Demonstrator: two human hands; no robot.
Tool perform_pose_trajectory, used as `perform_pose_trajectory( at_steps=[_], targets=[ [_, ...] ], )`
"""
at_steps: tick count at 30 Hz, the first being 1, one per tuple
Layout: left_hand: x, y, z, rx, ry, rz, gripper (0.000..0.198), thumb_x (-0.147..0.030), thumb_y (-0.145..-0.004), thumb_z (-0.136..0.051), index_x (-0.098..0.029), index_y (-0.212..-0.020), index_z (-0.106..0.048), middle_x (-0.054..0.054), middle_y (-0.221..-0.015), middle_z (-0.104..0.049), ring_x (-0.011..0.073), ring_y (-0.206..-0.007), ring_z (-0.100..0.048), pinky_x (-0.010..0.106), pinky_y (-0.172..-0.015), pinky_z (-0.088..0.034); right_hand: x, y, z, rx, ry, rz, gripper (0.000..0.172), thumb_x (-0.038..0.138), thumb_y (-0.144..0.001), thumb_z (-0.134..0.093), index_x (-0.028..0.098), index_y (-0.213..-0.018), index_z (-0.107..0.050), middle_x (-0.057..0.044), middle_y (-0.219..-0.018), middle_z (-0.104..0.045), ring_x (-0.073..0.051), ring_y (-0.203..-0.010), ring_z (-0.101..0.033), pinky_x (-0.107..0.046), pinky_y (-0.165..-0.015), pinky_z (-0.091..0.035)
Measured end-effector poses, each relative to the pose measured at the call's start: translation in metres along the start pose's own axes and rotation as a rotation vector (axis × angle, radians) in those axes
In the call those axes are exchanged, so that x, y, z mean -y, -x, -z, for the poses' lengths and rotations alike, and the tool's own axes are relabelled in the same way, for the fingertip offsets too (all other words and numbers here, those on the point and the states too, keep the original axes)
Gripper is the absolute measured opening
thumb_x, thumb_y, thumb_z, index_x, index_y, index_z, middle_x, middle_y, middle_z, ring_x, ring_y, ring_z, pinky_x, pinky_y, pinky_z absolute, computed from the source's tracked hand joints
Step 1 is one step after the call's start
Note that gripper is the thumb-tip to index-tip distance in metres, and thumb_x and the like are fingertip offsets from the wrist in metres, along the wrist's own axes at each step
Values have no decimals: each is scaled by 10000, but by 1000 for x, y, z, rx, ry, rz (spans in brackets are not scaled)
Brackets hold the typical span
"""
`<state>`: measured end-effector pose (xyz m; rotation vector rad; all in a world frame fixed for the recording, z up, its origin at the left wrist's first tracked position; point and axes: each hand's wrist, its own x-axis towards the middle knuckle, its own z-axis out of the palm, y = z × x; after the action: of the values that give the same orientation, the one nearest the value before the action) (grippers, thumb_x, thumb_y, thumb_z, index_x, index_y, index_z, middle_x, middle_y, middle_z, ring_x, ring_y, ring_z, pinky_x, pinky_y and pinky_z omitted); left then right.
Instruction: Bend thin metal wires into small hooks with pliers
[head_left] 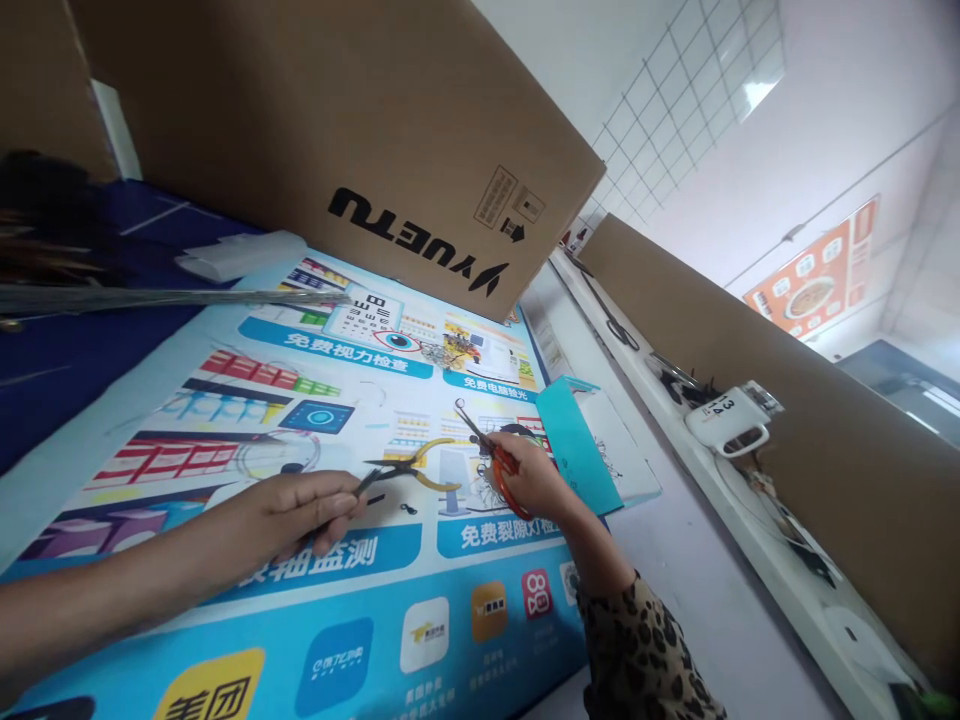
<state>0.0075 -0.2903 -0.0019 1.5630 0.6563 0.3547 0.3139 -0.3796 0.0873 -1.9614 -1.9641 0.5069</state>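
My left hand [300, 505] is closed in a pinch on a thin dark strip that points right, toward the yellow-handled pliers [420, 465] lying on the printed blue poster [225, 420]. My right hand [529, 475] is wrapped round orange-handled scissors [487, 450], whose blades point up and to the left. A tiny dark piece [409, 508] lies on the poster just below the pliers. The two hands are a short way apart, with the pliers between them.
A large cardboard box [337, 130] stands behind the poster. A bundle of thin wires [172, 297] lies at the left. A teal and white card [585, 440] sits right of my hand. A white mug [731, 420] and cardboard panel [825, 440] are at the right.
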Motion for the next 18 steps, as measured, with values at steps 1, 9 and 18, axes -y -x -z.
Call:
perform_pose_trajectory(
  at_steps=[1, 9, 18],
  targets=[
    [-3, -5, -5, 41, 7, 25, 452, -627, -897, -558, -230, -686, -613, -20, -638, -610, 139, -562, -458, 259, -575, -361, 0, 9, -4, -12, -52, -34, 328, 270, -864, -714, 206, -1184, -682, -75, -1134, -731, -251, -1011, -668, -345, -881, -509],
    [-15, -50, -45, 176, 83, -8, 467, -656, -883, -538, -215, -734, -564, -14, -665, -568, 140, -586, -457, 259, -522, -281, 13, 63, -19, 35, -334, -10, 307, 492, -910, -655, 224, -992, -529, 37, -797, -479, -150, -707, -435, -278, -648, -366],
    [-23, -69, -62, 305, -12, -74, 417, -608, -914, -532, -216, -780, -581, -20, -709, -619, 156, -631, -552, 288, -665, -433, 3, 72, -25, -17, -234, -51, 371, 548, -908, -696, 228, -938, -509, 12, -862, -490, -172, -771, -453, -289, -685, -348]
  ],
)
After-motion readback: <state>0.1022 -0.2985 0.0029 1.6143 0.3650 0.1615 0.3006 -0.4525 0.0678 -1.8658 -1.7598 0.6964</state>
